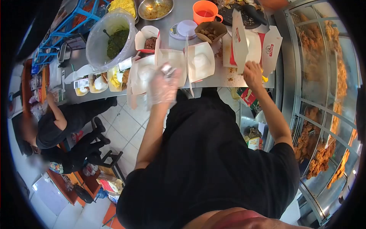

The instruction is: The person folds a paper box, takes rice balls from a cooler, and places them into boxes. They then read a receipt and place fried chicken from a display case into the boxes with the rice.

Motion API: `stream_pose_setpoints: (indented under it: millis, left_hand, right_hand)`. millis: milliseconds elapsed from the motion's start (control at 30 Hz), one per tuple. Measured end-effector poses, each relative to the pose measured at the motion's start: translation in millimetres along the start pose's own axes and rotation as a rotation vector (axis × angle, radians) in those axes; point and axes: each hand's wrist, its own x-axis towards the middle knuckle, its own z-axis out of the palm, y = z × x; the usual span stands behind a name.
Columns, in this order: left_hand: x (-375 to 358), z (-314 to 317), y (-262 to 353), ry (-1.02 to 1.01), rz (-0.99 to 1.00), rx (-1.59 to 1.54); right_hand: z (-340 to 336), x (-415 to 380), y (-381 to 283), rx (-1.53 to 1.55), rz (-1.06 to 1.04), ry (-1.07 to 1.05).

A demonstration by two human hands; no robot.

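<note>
My left hand point(164, 86), in a clear plastic glove and blurred by motion, is above the open boxes at the counter's front edge. Something small, pale and reddish shows at its fingertips, too smeared to name. My right hand point(252, 74) is bare, with its fingers bent together at the lower edge of a raised box flap point(239, 42); a bit of yellow shows beside the fingers. Between my hands stands an open box with white rice point(201, 64). Another rice box point(145, 72) lies left of my left hand, and a box of reddish rice point(150, 44) is behind it.
On the metal counter are a lined tub of green sauce point(116, 42), a scale point(183, 29), an orange cup point(204, 13), a steel bowl point(155, 9) and filled boxes point(100, 82). Racks of fried chicken point(320, 160) stand right. Other people point(57, 126) are at the left.
</note>
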Motion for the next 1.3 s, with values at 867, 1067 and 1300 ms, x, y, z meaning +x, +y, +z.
stream_pose_setpoints:
  millis: [867, 1067, 1300]
  left_hand:
    - [24, -8, 73, -0.214, -0.323, -1.185]
    - [24, 34, 97, -0.562, -0.589, -1.647]
    - [9, 71, 117, -0.592, -0.681, -1.694]
  right_hand:
    - [-23, -72, 118, -0.159, 0.475, 0.209]
    - [35, -56, 157, -0.082, 0.2, -0.252]
    - [25, -70, 117, 0.049, 0.067, -0.085]
